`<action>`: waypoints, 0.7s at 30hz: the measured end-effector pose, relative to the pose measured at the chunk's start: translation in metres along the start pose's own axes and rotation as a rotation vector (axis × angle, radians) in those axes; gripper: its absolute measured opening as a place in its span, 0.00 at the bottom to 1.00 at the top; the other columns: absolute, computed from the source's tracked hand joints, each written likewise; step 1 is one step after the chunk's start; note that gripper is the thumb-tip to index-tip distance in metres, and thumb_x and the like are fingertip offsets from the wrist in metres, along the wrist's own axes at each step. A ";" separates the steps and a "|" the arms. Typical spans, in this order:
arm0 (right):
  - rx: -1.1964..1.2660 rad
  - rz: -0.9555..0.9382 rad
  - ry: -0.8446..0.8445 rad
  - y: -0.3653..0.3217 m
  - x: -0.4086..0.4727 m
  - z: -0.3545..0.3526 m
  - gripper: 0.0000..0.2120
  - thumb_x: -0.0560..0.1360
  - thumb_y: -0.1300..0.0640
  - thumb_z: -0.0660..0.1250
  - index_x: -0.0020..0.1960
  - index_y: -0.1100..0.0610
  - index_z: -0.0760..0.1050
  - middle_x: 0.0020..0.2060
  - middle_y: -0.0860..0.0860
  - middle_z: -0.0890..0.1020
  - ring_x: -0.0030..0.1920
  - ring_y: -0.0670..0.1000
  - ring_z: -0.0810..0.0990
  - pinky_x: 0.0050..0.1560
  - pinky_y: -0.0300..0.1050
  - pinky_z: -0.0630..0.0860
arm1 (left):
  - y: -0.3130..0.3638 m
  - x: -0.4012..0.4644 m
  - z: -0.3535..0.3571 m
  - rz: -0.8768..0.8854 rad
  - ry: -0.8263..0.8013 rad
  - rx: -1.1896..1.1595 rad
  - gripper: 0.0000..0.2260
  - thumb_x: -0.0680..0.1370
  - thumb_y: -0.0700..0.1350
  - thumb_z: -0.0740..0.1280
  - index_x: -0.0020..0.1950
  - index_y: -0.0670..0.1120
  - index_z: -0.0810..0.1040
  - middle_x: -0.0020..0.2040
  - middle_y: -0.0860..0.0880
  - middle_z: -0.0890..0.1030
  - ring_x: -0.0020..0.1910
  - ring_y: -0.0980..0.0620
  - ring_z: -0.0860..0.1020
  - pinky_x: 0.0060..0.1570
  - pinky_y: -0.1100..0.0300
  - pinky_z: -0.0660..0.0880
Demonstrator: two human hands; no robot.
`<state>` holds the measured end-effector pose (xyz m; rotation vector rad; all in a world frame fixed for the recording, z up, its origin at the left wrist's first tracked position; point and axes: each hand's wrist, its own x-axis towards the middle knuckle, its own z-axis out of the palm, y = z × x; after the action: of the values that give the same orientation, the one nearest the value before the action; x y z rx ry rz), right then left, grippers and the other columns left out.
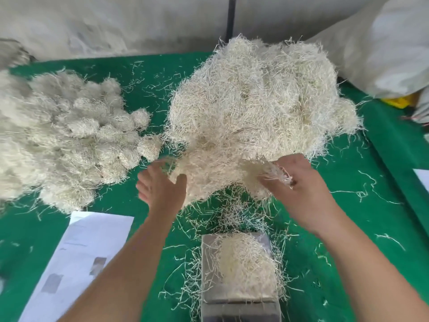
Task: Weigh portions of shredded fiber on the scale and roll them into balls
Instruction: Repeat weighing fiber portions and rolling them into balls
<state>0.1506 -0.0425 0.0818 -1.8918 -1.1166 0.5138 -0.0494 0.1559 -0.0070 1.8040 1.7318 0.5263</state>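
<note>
Right hand (pixel 299 182) pinches fiber from the big pile (pixel 255 101), left hand (pixel 160 184) spread open; many balls (pixel 69 135) done at left, scale (pixel 239 270) already loaded.

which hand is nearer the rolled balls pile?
Left. The left hand reaches into the loose fiber heap just right of the rolled balls pile. The right hand pinches strands at the heap's near edge, farther right.

A green counter (pixel 348 228) carries a big loose fiber heap (pixel 255 96) just beyond the hands (pixel 299 182), a pile of rolled balls (pixel 69 135) to their left, a scale (pixel 239 275) nearer than them bearing a small fiber portion (pixel 248 259), white paper sheets (pixel 79 256) at near left, and scattered strands (pixel 366 191).
</note>
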 end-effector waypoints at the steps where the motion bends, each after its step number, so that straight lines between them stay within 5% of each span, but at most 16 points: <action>1: -0.012 -0.028 0.036 -0.011 -0.004 -0.002 0.08 0.77 0.45 0.72 0.43 0.31 0.78 0.50 0.41 0.74 0.52 0.40 0.73 0.51 0.28 0.65 | 0.007 -0.019 -0.005 -0.011 0.059 -0.139 0.25 0.73 0.51 0.72 0.61 0.59 0.59 0.61 0.50 0.61 0.67 0.43 0.63 0.69 0.41 0.60; 5: 0.101 -0.128 0.061 -0.041 -0.021 -0.008 0.02 0.78 0.40 0.72 0.46 0.34 0.81 0.42 0.40 0.81 0.38 0.40 0.79 0.36 0.27 0.69 | 0.040 -0.097 -0.029 0.077 -0.051 -0.576 0.35 0.69 0.67 0.69 0.71 0.55 0.62 0.66 0.52 0.67 0.67 0.48 0.68 0.69 0.45 0.65; 8: 0.228 -0.072 -0.104 -0.046 -0.034 0.002 0.14 0.75 0.41 0.72 0.60 0.35 0.77 0.41 0.43 0.84 0.34 0.51 0.80 0.34 0.48 0.77 | 0.059 -0.134 -0.049 0.176 -0.536 -0.840 0.30 0.69 0.76 0.65 0.70 0.72 0.68 0.62 0.72 0.75 0.59 0.73 0.74 0.65 0.58 0.68; 10: 0.187 -0.019 -0.173 -0.039 -0.043 0.013 0.17 0.73 0.41 0.71 0.61 0.35 0.74 0.38 0.43 0.82 0.29 0.56 0.74 0.27 0.53 0.72 | 0.055 -0.144 -0.049 0.176 -0.717 -0.786 0.20 0.71 0.70 0.69 0.61 0.67 0.78 0.54 0.66 0.84 0.51 0.67 0.82 0.56 0.56 0.80; 13: 0.116 0.008 -0.121 -0.018 -0.056 0.018 0.05 0.77 0.45 0.73 0.53 0.41 0.80 0.37 0.42 0.82 0.30 0.49 0.75 0.29 0.42 0.72 | 0.034 -0.142 -0.042 0.065 -0.626 -0.721 0.09 0.77 0.56 0.74 0.55 0.56 0.84 0.49 0.54 0.87 0.48 0.52 0.87 0.50 0.55 0.84; 17: 0.251 0.226 -0.121 0.022 -0.077 0.021 0.07 0.79 0.48 0.73 0.47 0.51 0.83 0.32 0.48 0.75 0.33 0.48 0.73 0.38 0.39 0.74 | -0.001 -0.132 -0.027 -0.061 -0.554 -0.649 0.13 0.76 0.53 0.75 0.57 0.49 0.82 0.40 0.60 0.85 0.38 0.63 0.84 0.41 0.62 0.82; 19: 0.232 0.319 -0.099 0.036 -0.087 0.033 0.07 0.80 0.51 0.72 0.46 0.54 0.82 0.31 0.47 0.75 0.33 0.48 0.74 0.40 0.44 0.75 | -0.010 -0.134 -0.021 -0.051 -0.571 -0.523 0.12 0.76 0.54 0.75 0.55 0.56 0.77 0.45 0.62 0.85 0.43 0.62 0.83 0.45 0.61 0.79; 21: 0.136 0.368 -0.105 0.051 -0.096 0.045 0.08 0.80 0.53 0.71 0.46 0.57 0.80 0.34 0.49 0.78 0.35 0.49 0.75 0.42 0.47 0.73 | -0.017 -0.137 -0.013 -0.030 -0.641 -0.375 0.18 0.78 0.54 0.74 0.64 0.55 0.73 0.57 0.53 0.81 0.49 0.55 0.82 0.48 0.57 0.82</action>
<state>0.0956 -0.1149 0.0078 -1.9745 -0.7757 0.8805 -0.0822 0.0215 0.0070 1.4587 1.1318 0.2006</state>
